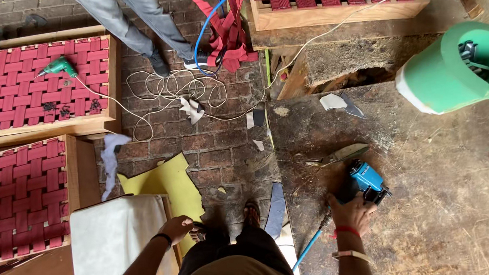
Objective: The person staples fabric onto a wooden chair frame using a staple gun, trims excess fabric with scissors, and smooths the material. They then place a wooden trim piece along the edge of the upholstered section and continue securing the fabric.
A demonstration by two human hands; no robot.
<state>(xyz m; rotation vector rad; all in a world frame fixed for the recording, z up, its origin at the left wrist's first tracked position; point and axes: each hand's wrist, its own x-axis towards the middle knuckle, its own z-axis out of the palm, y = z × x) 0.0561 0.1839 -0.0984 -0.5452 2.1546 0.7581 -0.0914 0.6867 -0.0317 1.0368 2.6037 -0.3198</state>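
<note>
The worn wooden workbench (pixel 419 208) fills the right half of the frame, and the person's right arm reaches up across it from the bottom edge, wrist banded in red. The right hand (pixel 353 212) sits at lower centre-right, fingers curled down around the rear of the blue pneumatic stapler (pixel 366 180), which lies on the bench just above the hand with its blue air hose (pixel 309 247) trailing down toward the bottom of the frame. The left arm comes up from the lower middle, and the left hand (pixel 176 229) is loosely closed on the edge of the white padded panel (pixel 114 236) at lower left, well apart from the stapler. A yellow foam sheet (pixel 169 184) lies just above that hand. Scissors (pixel 333 156) rest on the bench just above and left of the stapler.
</note>
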